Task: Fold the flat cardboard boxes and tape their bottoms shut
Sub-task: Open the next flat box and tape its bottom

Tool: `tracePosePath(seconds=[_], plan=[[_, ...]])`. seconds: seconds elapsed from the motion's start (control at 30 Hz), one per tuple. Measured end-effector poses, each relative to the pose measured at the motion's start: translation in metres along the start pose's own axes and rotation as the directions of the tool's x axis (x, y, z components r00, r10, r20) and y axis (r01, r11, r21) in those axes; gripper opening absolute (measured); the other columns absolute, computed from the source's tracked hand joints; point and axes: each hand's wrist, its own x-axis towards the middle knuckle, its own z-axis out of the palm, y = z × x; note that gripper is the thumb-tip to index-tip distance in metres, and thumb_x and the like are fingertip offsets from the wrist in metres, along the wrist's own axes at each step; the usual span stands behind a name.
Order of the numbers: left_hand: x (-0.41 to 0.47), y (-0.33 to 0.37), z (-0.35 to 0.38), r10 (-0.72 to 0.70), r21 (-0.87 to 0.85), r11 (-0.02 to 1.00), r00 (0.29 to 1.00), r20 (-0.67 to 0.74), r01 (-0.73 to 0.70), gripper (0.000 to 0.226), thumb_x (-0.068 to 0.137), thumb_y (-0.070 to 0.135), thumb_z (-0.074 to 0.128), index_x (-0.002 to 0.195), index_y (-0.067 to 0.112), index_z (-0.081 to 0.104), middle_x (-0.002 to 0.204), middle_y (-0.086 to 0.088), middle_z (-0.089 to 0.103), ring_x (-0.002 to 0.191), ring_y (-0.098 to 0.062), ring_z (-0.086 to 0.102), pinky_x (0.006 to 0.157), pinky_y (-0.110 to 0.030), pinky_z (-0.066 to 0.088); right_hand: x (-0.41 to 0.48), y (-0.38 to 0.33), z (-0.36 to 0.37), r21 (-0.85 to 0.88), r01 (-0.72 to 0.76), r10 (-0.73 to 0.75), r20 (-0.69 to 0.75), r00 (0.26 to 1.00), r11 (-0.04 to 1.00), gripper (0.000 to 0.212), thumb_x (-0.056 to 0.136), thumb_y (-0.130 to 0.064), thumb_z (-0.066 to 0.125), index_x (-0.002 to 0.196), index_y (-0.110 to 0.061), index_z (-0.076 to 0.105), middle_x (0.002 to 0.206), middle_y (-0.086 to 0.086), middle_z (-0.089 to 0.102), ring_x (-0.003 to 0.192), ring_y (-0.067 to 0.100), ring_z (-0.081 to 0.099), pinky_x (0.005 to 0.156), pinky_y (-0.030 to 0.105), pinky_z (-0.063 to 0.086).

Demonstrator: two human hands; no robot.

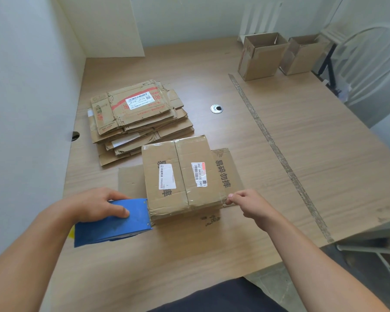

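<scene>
Left hand [97, 204] on blue dispenser [113, 226], nose rightward against box [180, 174]

This looks like a small, plain office or back room serving as a packing spot. A wood-grain desk [313, 143] with a round cable hole [216, 108] fits into a corner of bare white walls [27, 97]. A white chair [369, 64] stands at its right edge. On the tabletop are a stack of flat cartons [135, 118], a taped box [182, 154], a blue tape dispenser [113, 224] and, at the far right corner, two open boxes [262, 56].
</scene>
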Motion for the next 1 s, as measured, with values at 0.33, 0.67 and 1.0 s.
tracePosePath(seconds=[0.33, 0.67, 1.0], plan=[[0.002, 0.004, -0.001, -0.004, 0.049, 0.999, 1.000, 0.006, 0.004, 0.041, 0.064, 0.064, 0.058, 0.105, 0.061, 0.063, 0.105, 0.020, 0.071, 0.096, -0.005, 0.066, 0.094, -0.035, 0.051, -0.005, -0.001, 0.005, 0.284, -0.161, 0.143, 0.084, 0.986, 0.945, 0.021, 0.094, -0.008, 0.056, 0.092, -0.015, 0.076, 0.115, -0.005, 0.070, 0.118, 0.013, 0.053, 0.100, 0.049, 0.042], [0.002, 0.004, 0.001, 0.016, 0.050, 0.999, 1.000, 0.004, -0.016, 0.024, 0.082, 0.054, 0.067, 0.104, 0.062, 0.063, 0.105, 0.020, 0.071, 0.096, -0.005, 0.066, 0.094, -0.035, 0.051, 0.006, 0.014, 0.016, -0.033, 0.096, -0.100, -0.138, 0.985, 0.995, 0.007, 0.096, -0.018, 0.059, 0.093, -0.022, 0.064, 0.092, -0.004, 0.065, 0.082, 0.013, 0.057, 0.071, 0.027, 0.043], [0.007, 0.001, -0.004, 0.002, 0.074, 0.997, 1.000, 0.008, -0.003, 0.033, 0.063, 0.068, 0.059, 0.096, 0.069, 0.062, 0.103, 0.024, 0.071, 0.096, -0.002, 0.066, 0.095, -0.036, 0.051, 0.015, 0.020, 0.024, -0.152, 0.106, -0.134, -0.187, 0.973, 0.983, 0.020, 0.097, -0.022, 0.060, 0.078, -0.026, 0.061, 0.087, -0.004, 0.067, 0.089, 0.017, 0.060, 0.075, 0.026, 0.040]])
